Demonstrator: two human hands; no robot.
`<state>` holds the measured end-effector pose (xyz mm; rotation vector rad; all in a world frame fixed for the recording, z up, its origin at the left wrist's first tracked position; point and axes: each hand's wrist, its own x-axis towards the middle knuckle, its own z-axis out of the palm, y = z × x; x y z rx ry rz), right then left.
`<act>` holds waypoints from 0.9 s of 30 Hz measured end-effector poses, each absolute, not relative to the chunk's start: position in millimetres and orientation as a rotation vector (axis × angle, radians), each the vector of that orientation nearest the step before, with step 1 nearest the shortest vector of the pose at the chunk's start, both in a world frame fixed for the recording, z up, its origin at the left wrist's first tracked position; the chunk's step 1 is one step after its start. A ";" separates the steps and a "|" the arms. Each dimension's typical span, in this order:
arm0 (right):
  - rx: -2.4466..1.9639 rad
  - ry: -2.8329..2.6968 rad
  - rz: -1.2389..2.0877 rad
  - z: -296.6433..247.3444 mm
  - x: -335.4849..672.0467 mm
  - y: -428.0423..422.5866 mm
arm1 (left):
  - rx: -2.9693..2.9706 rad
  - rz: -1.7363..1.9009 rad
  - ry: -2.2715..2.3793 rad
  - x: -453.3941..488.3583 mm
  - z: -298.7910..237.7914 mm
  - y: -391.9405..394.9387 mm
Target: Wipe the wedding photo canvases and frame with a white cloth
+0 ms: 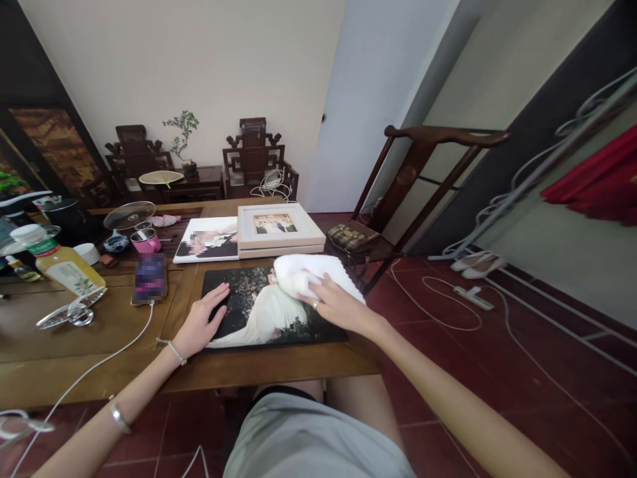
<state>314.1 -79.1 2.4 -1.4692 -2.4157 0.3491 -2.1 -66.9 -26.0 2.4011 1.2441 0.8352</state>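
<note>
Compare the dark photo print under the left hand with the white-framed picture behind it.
The dark photo print looks frameless; the white-framed picture has a wide border around a small image. The left hand and a white cloth rest on the print; no hand touches the framed picture. Both lie face up.

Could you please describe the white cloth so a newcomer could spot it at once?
On the wooden table, find the dark photo panel nearest the person. Right of its middle, under the right hand, lies the white cloth, fluffy and bunched, unlike the rigid framed picture behind.
</note>
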 end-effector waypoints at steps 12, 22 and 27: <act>-1.312 -2.569 0.489 11.8 296.0 -167.3 | 2.387 0.808 1.299 -4.2 -28.4 -65.4; -1.345 -2.475 0.376 8.6 299.4 -46.5 | 2.397 0.790 1.263 -6.2 -27.0 -63.6; -1.340 -2.477 0.330 8.1 297.4 -45.0 | 2.372 0.796 1.285 -6.4 -28.7 -63.5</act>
